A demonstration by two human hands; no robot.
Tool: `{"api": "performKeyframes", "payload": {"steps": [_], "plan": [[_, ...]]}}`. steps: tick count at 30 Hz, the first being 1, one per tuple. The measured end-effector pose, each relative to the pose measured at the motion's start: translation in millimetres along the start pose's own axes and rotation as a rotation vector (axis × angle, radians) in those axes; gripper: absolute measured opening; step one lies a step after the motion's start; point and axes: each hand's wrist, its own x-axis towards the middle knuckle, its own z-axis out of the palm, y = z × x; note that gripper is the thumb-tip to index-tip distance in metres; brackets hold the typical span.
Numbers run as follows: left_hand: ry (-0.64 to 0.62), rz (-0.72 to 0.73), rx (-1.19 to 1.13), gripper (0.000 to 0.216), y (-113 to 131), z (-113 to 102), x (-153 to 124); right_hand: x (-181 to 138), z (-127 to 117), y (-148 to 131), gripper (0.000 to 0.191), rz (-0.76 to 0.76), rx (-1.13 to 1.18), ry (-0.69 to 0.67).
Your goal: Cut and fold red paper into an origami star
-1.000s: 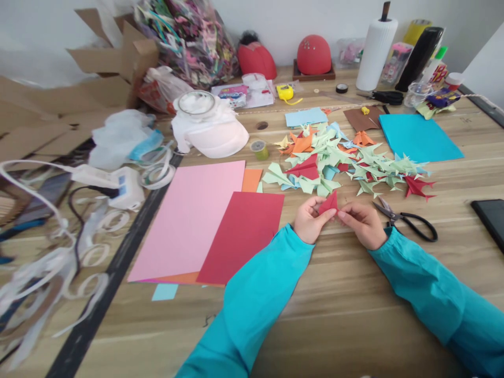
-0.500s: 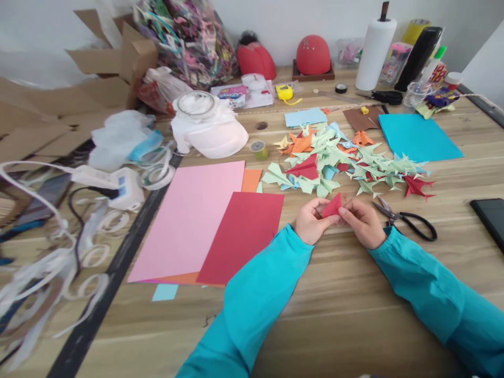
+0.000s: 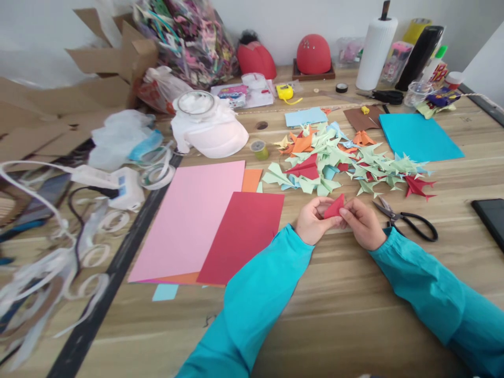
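Observation:
A small piece of folded red paper is pinched between both hands above the wooden table. My left hand grips its left side, thumb in front and fingers behind. At its right edge, my right hand closes thumb and fingers on the paper. Just beyond the hands lies a pile of folded paper shapes, mostly pale green, with some red, orange and blue. Black-handled scissors rest to the right of my right hand. Left of my left hand, a red sheet overlaps a pink sheet.
A blue sheet lies behind the pile at the right, and a black phone at the right edge. A thread spool and a white cap-like item stand farther left. Tape strips and cables clutter the far left.
The folded red paper has shifted very slightly to the right and tilted a little between the fingers. Both hands keep their hold; the other things lie as before.

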Motion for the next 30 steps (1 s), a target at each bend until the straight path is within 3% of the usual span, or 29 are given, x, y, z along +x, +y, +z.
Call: {"api": "performKeyframes", "payload": {"steps": [7, 16, 21, 30], "plan": [[0.077, 0.039, 0.062, 0.044, -2, 1, 1, 1, 0, 1, 0.022, 0.005, -0.02, 0.058], [-0.089, 0.006, 0.041, 0.038, 2, 2, -3, 1, -2, -2, 0.031, 0.112, 0.111, -0.077], [-0.003, 0.044, 0.038, 0.041, 0, 2, -2, 3, 1, -6, 0.03, 0.134, 0.179, 0.014], [0.107, 0.1, -0.003, 0.025, -19, -6, 7, 3, 0, -5, 0.027, 0.107, 0.175, 0.013]]}}
